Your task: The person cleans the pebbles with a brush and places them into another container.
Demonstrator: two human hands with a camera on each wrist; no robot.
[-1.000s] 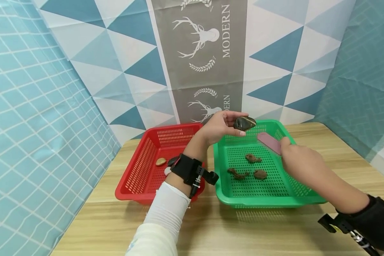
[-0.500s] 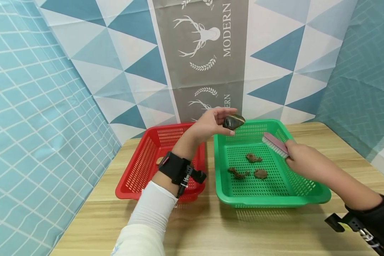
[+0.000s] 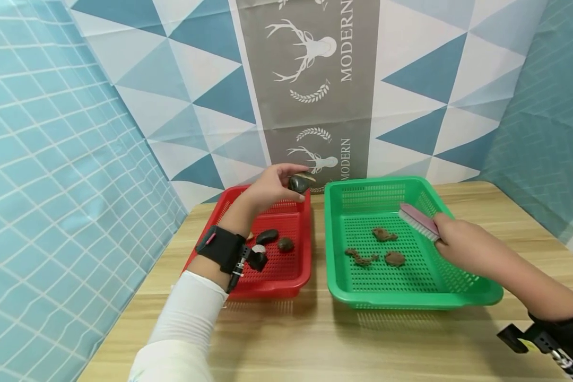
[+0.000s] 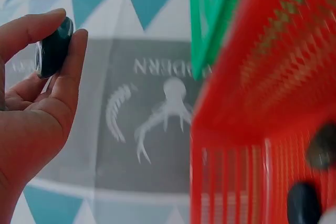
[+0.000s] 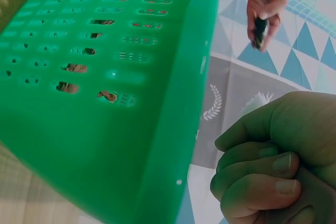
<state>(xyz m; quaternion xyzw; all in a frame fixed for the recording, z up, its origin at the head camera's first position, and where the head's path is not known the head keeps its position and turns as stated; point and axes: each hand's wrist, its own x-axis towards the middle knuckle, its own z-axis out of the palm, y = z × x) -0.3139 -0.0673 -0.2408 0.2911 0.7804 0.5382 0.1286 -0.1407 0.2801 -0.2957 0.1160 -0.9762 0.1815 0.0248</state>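
Observation:
My left hand (image 3: 262, 191) pinches a dark, smooth stone (image 3: 298, 183) with a pale stripe between thumb and fingers, raised over the back of the red basket (image 3: 306, 265). In the left wrist view the same stone (image 4: 54, 48) shows edge-on. My right hand (image 3: 465, 246) grips a pink scrub brush (image 3: 417, 220) with white bristles, held above the right part of the green basket (image 3: 410, 300). In the right wrist view, curled fingers (image 5: 262, 187) wrap the brush, whose bristles are out of sight there.
Inside the red basket lie a black stone (image 3: 267, 236), a white stone (image 3: 259, 248) and a brownish stone (image 3: 285, 244); my left forearm hides part of it. Brown, dirt-coloured lumps (image 3: 394, 259) lie in the green basket. A patterned cloth wall (image 3: 315, 106) stands behind.
My left hand has carried the stone leftward from over the green basket to over the red one. My right hand has shifted slightly right, and the brush has turned so its bristles show.

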